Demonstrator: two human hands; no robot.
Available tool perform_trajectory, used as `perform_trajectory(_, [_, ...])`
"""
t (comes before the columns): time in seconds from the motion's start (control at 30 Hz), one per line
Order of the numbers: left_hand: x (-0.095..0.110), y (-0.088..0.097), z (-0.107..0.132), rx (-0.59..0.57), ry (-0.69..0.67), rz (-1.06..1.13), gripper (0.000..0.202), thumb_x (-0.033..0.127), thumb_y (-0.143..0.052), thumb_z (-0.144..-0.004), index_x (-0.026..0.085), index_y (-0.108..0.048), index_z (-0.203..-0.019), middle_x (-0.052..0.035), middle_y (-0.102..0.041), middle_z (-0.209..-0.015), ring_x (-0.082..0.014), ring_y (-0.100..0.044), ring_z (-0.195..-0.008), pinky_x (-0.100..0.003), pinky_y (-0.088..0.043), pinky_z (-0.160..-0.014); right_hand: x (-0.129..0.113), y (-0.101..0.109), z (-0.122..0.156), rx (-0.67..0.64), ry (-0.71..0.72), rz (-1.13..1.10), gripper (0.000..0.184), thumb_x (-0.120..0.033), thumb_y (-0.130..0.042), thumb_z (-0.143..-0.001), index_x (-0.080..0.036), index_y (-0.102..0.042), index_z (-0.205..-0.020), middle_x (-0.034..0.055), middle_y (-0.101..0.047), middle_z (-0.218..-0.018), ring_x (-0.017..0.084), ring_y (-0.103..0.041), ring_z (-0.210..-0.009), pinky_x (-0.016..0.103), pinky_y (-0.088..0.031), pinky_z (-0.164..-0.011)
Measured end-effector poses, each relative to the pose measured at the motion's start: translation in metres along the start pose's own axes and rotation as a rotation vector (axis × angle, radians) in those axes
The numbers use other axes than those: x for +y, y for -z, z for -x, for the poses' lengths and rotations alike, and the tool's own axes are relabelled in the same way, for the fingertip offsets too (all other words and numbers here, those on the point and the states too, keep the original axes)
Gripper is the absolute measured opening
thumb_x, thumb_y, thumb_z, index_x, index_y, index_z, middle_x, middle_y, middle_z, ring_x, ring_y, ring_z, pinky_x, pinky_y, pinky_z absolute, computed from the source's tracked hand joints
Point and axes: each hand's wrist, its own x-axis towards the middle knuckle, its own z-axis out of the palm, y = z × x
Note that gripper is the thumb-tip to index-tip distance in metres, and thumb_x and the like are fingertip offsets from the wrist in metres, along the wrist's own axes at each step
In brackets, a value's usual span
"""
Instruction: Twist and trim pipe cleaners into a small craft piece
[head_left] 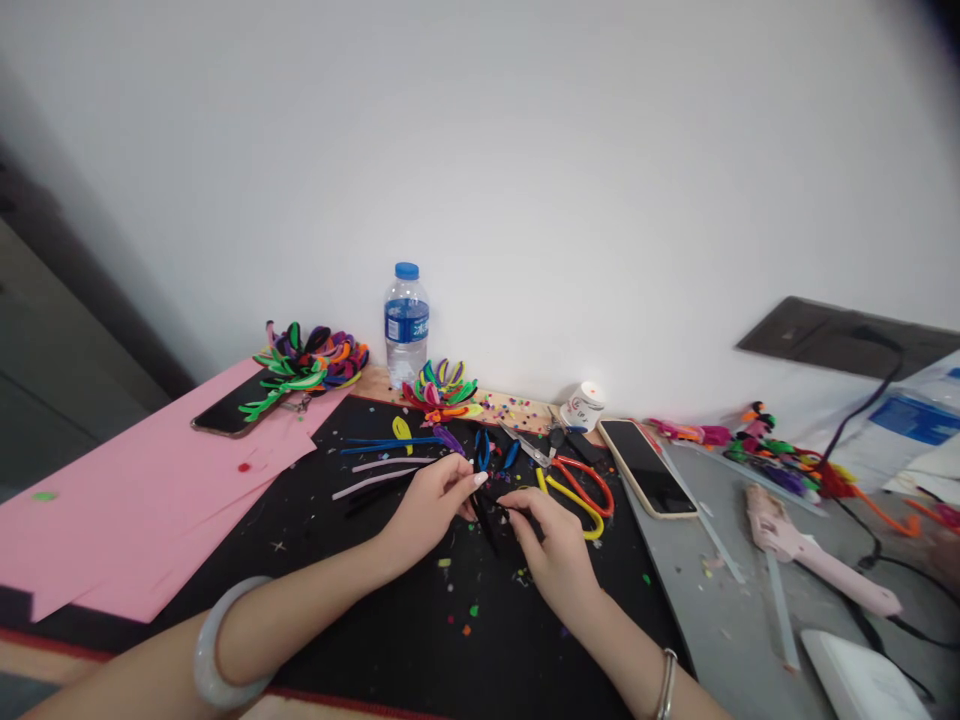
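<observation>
My left hand [435, 500] and my right hand [551, 545] meet over a black mat [375, 620]. Both pinch a black pipe cleaner [489, 520] between the fingertips. Loose pipe cleaners [390, 462] in blue, white and purple lie just beyond my left hand. Scissors with red and yellow handles [581, 490] rest close behind my right hand. A pale bangle sits on my left wrist and a thin bracelet on my right.
Pink paper [127, 510] covers the left, with a phone [225, 415] and a pipe-cleaner flower [311, 365] on it. A water bottle [406, 325], another flower [442, 388], a tape roll [583, 405], a second phone [646, 465] and a pink glue gun [810, 550] stand around.
</observation>
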Motion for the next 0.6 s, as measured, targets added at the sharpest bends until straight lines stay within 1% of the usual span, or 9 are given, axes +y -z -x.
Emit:
perform_trajectory(0.07, [-0.001,0.000,0.000,-0.002,0.007,-0.012,0.026,0.039,-0.050,-0.079,0.018,-0.045,-0.066,0.0057,-0.044,-0.056,-0.0110,-0.052,-0.051,-0.022,-0.045,-0.052,0.000,-0.001,0.000,0.013,-0.021,-0.035,0.014,-0.015,-0.049,-0.080,-0.022,-0.059,-0.086,0.0039,-0.062,-0.080,0.018,-0.058,-0.074,0.029,-0.045,-0.066])
perform_trajectory(0.13, [-0.002,-0.001,0.000,-0.013,0.018,-0.004,0.026,0.041,-0.050,-0.079,0.018,-0.046,-0.067,0.0052,-0.047,-0.056,-0.0118,-0.053,-0.052,-0.023,-0.045,-0.052,-0.001,-0.002,0.001,0.022,-0.050,-0.070,0.013,-0.017,-0.054,-0.076,-0.022,-0.059,-0.087,0.0021,-0.060,-0.073,0.017,-0.056,-0.065,0.027,-0.045,-0.060])
perform_trajectory(0.2, [-0.002,-0.002,0.002,-0.027,0.025,0.000,0.026,0.041,-0.051,-0.078,0.018,-0.046,-0.067,0.0045,-0.050,-0.055,-0.0124,-0.054,-0.051,-0.023,-0.045,-0.052,-0.003,-0.004,0.003,0.020,-0.073,-0.084,0.016,-0.016,-0.058,-0.072,-0.022,-0.058,-0.086,-0.0012,-0.055,-0.063,0.014,-0.051,-0.055,0.025,-0.042,-0.053])
perform_trajectory(0.27, [-0.002,-0.004,0.004,-0.041,0.029,-0.018,0.026,0.040,-0.051,-0.078,0.018,-0.047,-0.066,0.0039,-0.053,-0.055,-0.0127,-0.054,-0.051,-0.023,-0.044,-0.052,-0.005,-0.006,0.005,0.000,-0.079,-0.076,0.018,-0.014,-0.059,-0.070,-0.022,-0.057,-0.086,-0.0037,-0.049,-0.057,0.012,-0.045,-0.050,0.023,-0.039,-0.049])
perform_trajectory(0.33, [-0.001,-0.005,0.005,-0.052,0.031,-0.046,0.025,0.039,-0.051,-0.078,0.018,-0.048,-0.065,0.0034,-0.054,-0.054,-0.0129,-0.055,-0.050,-0.023,-0.043,-0.051,-0.008,-0.007,0.006,-0.009,-0.075,-0.065,0.017,-0.015,-0.059,-0.070,-0.022,-0.056,-0.086,-0.0046,-0.046,-0.055,0.011,-0.043,-0.048,0.022,-0.037,-0.047])
perform_trajectory(0.4, [0.000,-0.006,0.006,-0.076,0.034,-0.049,0.025,0.038,-0.051,-0.079,0.017,-0.048,-0.065,0.0028,-0.055,-0.054,-0.0129,-0.056,-0.050,-0.023,-0.044,-0.051,-0.010,-0.006,0.007,0.008,-0.090,-0.068,0.011,-0.018,-0.058,-0.073,-0.021,-0.057,-0.084,-0.0041,-0.046,-0.055,0.011,-0.042,-0.047,0.022,-0.036,-0.047])
perform_trajectory(0.5, [0.000,-0.005,0.004,-0.132,0.039,0.003,0.026,0.037,-0.051,-0.079,0.017,-0.047,-0.064,0.0020,-0.056,-0.056,-0.0130,-0.056,-0.051,-0.024,-0.046,-0.052,-0.010,-0.005,0.005,0.041,-0.205,-0.175,0.005,-0.023,-0.053,-0.078,-0.020,-0.057,-0.079,-0.0024,-0.049,-0.055,0.010,-0.043,-0.046,0.022,-0.034,-0.044])
perform_trajectory(0.6, [-0.001,-0.004,0.003,-0.180,0.047,0.059,0.027,0.039,-0.051,-0.079,0.017,-0.047,-0.064,0.0014,-0.057,-0.057,-0.0130,-0.057,-0.052,-0.025,-0.047,-0.053,-0.005,-0.004,0.001,0.054,-0.397,-0.420,0.012,-0.030,-0.055,-0.078,-0.019,-0.054,-0.075,-0.0040,-0.047,-0.049,0.008,-0.041,-0.040,0.020,-0.028,-0.039])
